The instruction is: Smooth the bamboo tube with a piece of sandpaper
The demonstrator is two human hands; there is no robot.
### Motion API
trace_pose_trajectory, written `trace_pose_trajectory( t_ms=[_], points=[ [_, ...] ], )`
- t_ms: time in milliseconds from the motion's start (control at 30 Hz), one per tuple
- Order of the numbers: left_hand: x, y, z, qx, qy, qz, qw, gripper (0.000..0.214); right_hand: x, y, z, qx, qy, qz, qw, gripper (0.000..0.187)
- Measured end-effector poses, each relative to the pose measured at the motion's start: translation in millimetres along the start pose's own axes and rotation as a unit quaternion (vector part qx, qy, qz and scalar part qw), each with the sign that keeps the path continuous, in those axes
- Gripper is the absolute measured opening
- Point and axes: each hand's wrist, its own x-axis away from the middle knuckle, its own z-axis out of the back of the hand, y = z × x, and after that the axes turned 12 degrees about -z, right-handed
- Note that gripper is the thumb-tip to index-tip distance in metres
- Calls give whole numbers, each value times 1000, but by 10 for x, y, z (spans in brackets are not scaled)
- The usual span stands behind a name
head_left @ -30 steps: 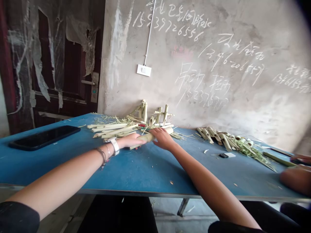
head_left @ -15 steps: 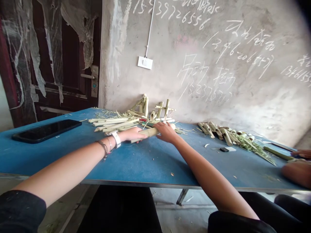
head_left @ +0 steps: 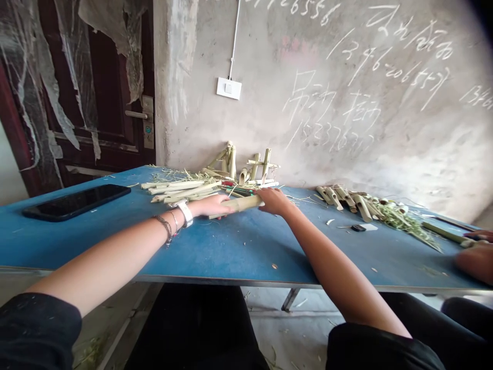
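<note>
A pale green bamboo-like stalk (head_left: 246, 203) lies level just above the blue tabletop. My left hand (head_left: 213, 204), with a white watch and bracelets at the wrist, wraps round its left part. At the stalk's right end, my right hand (head_left: 274, 200) curls over it from above, hiding that end and most of the fingertips. Just behind are thin green-coloured sticks or tools (head_left: 241, 191), partly covered by the hands. Several cut stalks (head_left: 177, 190) lie side by side to the left of them.
Small frames of joined stalks (head_left: 231, 162) stand against the wall. A phone (head_left: 77, 201) lies at the left. Stalk pieces (head_left: 362, 205), leafy scraps (head_left: 398, 217) and a small black item (head_left: 358, 227) are to the right. Another person's hand (head_left: 477, 259) is at the right edge, near a green stalk (head_left: 442, 233).
My right hand has slid rightward along the stalk towards its end, baring more of the middle. My left hand keeps its hold. The view has shifted slightly.
</note>
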Motion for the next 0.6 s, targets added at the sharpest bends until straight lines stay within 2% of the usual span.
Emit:
trace_pose_trajectory(
  t_ms=[100,167,233,367,433,500,600],
  points=[
    [8,28,-12,2,9,7,1000,50,7,-287,82,-58,-17,109,992,55],
    [7,36,-19,3,12,15,1000,53,-11,-335,118,-107,-24,155,982,52],
    [4,35,-22,3,13,20,1000,54,-40,-228,104,-132,-26,150,979,46],
    [-2,14,-13,2,7,20,1000,54,-67,128,-19,-94,-2,29,995,44],
    [-4,-4,-6,0,6,18,1000,55,-56,174,-52,-75,9,-14,997,45],
    [-6,-21,-3,-3,7,16,1000,57,-35,83,-33,-71,4,-7,997,49],
    [-9,-35,-6,-9,7,10,1000,57,-10,-167,65,-109,-29,89,990,54]
  ],
)
